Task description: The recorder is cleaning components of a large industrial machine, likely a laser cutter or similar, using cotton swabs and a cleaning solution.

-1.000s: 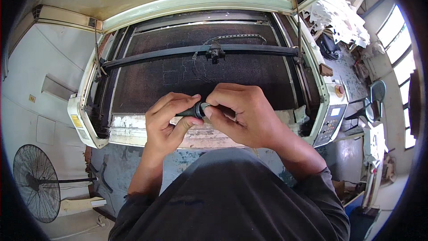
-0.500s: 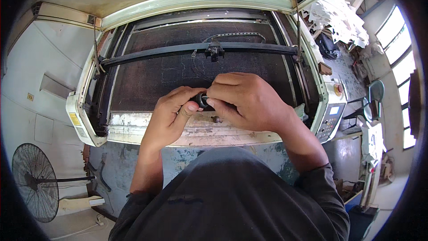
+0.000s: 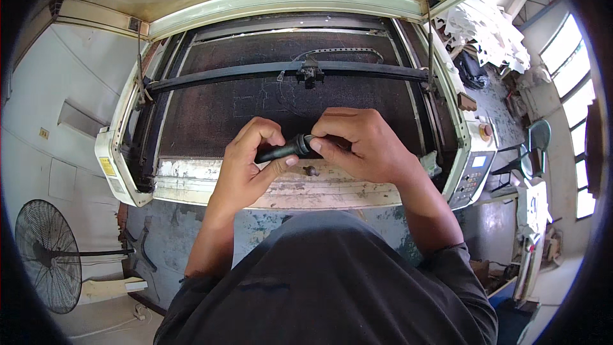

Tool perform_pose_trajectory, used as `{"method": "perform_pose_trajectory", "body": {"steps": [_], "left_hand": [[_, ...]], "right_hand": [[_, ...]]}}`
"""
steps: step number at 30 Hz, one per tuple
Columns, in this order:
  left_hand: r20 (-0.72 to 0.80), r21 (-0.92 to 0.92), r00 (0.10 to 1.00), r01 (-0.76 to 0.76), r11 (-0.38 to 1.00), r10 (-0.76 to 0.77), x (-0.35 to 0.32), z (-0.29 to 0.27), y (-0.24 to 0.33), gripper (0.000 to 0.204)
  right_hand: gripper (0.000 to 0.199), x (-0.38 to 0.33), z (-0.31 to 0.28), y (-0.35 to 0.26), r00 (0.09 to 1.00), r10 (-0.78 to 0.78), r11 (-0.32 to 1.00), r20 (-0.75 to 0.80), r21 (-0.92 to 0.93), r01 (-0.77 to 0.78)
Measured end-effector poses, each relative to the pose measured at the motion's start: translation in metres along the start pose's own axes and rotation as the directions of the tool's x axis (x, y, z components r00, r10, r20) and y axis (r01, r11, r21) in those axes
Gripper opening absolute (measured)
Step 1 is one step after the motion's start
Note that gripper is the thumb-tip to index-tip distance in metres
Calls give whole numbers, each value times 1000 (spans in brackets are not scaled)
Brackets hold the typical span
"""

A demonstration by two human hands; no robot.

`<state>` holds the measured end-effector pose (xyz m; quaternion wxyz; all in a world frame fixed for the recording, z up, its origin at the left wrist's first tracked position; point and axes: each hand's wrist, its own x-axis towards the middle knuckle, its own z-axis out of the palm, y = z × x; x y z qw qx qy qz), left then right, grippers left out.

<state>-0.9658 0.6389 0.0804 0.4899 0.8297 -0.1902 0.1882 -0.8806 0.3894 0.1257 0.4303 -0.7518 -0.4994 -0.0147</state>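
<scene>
A short black tube (image 3: 278, 153) with a wider ridged collar at its right end lies level between my hands, above the front ledge of a flatbed laser cutter. My left hand (image 3: 241, 165) is closed round it, thumb below and fingers curled above. At the collar end, my right hand (image 3: 364, 145) pinches with thumb and forefinger. What exactly those fingertips grip is partly hidden. Just below, a small brownish metal knob-like piece (image 3: 311, 170) rests on the worn white ledge (image 3: 191, 182).
Beyond my hands spreads the machine's dark bed (image 3: 217, 102), crossed by a gantry rail (image 3: 223, 75) with a black head (image 3: 310, 74). A control panel (image 3: 474, 169) with a red button is at the right. The raised lid (image 3: 255, 1) overhangs the back. A fan (image 3: 48, 255) stands left.
My left hand has lowered its grip and the tube has turned sideways, so its length now shows. My right hand has shifted slightly right, still at the tube's end.
</scene>
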Motion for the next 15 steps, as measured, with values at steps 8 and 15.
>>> {"method": "perform_pose_trajectory", "body": {"steps": [8, 15], "left_hand": [[-73, 14, 996, 61, 998, -60, -8, 30, -14, 21], [159, -255, 932, 358, 898, -326, -33, 64, -82, 47]], "right_hand": [[12, -14, 12, 19, 994, 91, 996, -55, 17, -90], [12, -37, 43, 66, 989, 136, 990, -65, 44, -133]]}}
